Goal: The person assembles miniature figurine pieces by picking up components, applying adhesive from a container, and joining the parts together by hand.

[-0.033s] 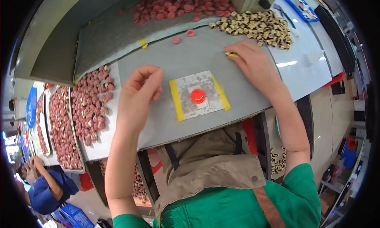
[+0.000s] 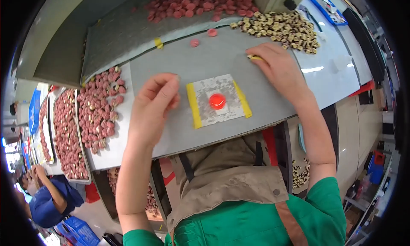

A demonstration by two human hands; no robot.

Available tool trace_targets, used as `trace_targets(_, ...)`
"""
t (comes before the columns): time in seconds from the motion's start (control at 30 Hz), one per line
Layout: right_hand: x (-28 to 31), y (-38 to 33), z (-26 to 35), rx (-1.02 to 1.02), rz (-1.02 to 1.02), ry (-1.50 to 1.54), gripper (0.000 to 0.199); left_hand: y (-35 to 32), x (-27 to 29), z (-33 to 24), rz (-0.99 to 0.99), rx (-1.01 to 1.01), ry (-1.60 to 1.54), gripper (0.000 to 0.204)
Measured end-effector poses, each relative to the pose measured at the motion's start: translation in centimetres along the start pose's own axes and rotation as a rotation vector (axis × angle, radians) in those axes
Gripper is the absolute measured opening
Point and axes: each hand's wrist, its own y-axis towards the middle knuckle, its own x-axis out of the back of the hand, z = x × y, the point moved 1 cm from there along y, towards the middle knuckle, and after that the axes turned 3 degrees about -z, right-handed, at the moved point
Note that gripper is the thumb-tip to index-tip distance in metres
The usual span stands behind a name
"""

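Note:
My left hand (image 2: 154, 105) hovers left of the taped pad, thumb and forefinger pinched together; whatever lies between the tips is too small to make out. Beyond the pad, at the right, my right hand (image 2: 277, 68) grips a small yellowish piece with a dark and pale end (image 2: 252, 57). In front of me a glossy red round piece (image 2: 217, 101) sits on the speckled white pad (image 2: 203, 111), which has yellow tape along two sides. Two loose pink round pieces, one (image 2: 194, 42) nearer and one (image 2: 212, 32) farther, lie beyond it.
Pink round pieces (image 2: 200, 4) are heaped at the back. A pile of cream-and-dark pieces (image 2: 282, 28) lies back right, near a blue tray (image 2: 329, 11). Pink-and-cream pieces (image 2: 96, 118) cover the left side, beside a filled tray (image 2: 68, 135). A person in blue (image 2: 55, 203) is far left.
The whole picture has shifted slightly. Both hands keep nearly the same pose, and the pieces on the table lie as before.

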Motion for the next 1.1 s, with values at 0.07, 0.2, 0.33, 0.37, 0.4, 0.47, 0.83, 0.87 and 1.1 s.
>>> trace_targets(0.07,0.0,0.3,0.8,0.022,0.002,-0.023,0.015,-2.2,-0.9,0.0,0.023,0.141,-0.431,0.031)
trace_targets(0.2,0.1,1.1,2.2,-0.139,0.135,0.015,0.016,-3.8,-1.3,1.6,0.071,0.200,-0.684,0.036)
trace_targets(0.33,-0.1,1.4,2.7,-0.245,0.189,0.116,0.018,-4.7,-1.2,2.7,0.106,0.136,-0.760,0.040)
trace_targets(0.37,-0.2,1.4,3.0,-0.244,0.196,0.110,0.018,-4.8,-1.1,2.8,0.113,0.111,-0.814,0.043)
trace_targets(0.4,-0.3,1.2,3.4,-0.291,0.187,0.108,0.019,-4.9,-0.8,3.0,0.112,0.111,-0.823,0.043)
trace_targets(0.47,-0.4,1.2,3.7,-0.337,0.187,0.098,0.020,-5.0,-0.6,3.3,0.129,0.128,-0.863,0.042)
trace_targets(0.83,-0.9,0.5,7.1,-0.317,0.222,0.215,0.019,-5.3,-0.4,3.8,0.088,0.065,-0.792,0.038)
trace_targets(0.87,-1.1,0.3,8.0,-0.316,0.227,0.216,0.019,-5.4,-0.4,3.8,0.087,0.075,-0.787,0.037)
trace_targets(1.1,-2.7,-0.5,11.3,0.100,0.253,0.102,0.026,-5.5,-0.2,3.9,0.090,0.070,-0.816,0.037)
